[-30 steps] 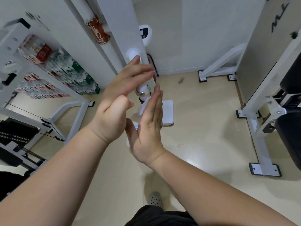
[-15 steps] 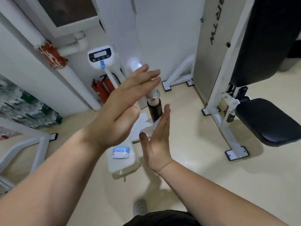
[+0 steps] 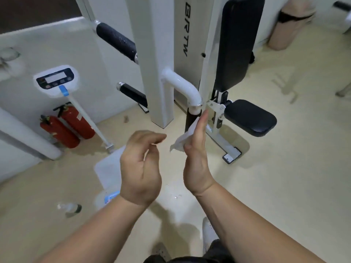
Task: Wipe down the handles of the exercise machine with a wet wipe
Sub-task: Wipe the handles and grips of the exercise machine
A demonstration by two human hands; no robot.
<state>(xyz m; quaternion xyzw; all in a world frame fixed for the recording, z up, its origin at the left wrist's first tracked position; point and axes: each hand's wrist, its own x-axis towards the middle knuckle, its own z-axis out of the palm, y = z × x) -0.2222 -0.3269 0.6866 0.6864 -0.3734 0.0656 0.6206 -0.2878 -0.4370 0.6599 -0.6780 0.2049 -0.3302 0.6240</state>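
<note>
Right hand edge-on with fingers straight, thumb pinning the wet wipe to its palm. The wipe sits bunched between the two hands, its far end up against the black handle under the white elbow tube of the exercise machine. Left hand just left of the wipe, not touching it, fingers loosely curled, holding nothing.

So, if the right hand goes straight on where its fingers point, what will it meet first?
Probably the black handle under the white bent tube. The right hand points its straight fingers there, with the wet wipe at its palm. Depth is unclear.
</note>
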